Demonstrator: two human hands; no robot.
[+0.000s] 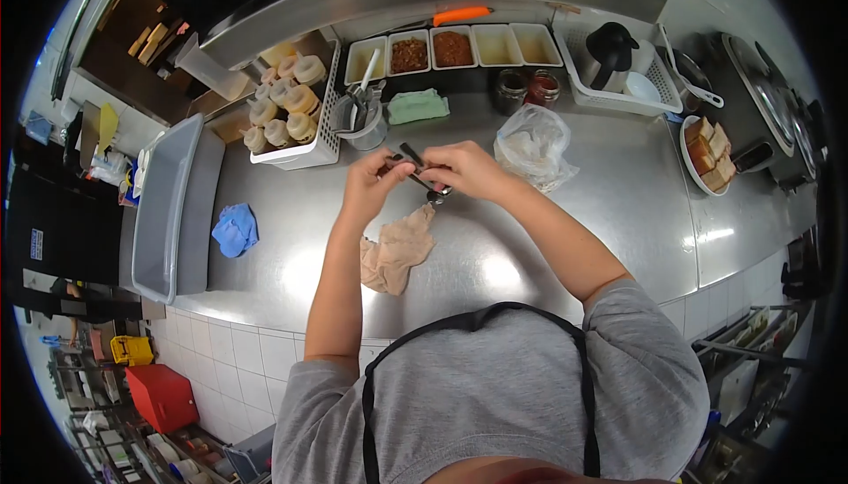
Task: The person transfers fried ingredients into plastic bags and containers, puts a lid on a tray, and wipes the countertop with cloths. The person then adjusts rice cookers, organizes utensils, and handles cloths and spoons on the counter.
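Above the middle of the steel counter, both hands are close together with fingers pinched. My left hand (pixel 375 182) grips a thin dark utensil whose kind I cannot make out. My right hand (pixel 473 170) is closed on a spoon (pixel 438 195), whose shiny rounded bowl shows below the fingers. A dark handle end (pixel 409 152) sticks up between the hands, and the fingers hide how the pieces meet. Just below lies a crumpled beige cloth (pixel 397 253), its tip near the spoon. A clear plastic bag (pixel 533 144) sits right of my right hand.
A white basket of squeeze bottles (pixel 300 100) and a utensil tub (pixel 367 126) stand left. Food containers (pixel 453 48) line the back, near a green cloth (pixel 418 107) and jars (pixel 542 88). A grey bin (pixel 177 210), blue cloth (pixel 235 230) and bread bowl (pixel 707 157) flank the counter.
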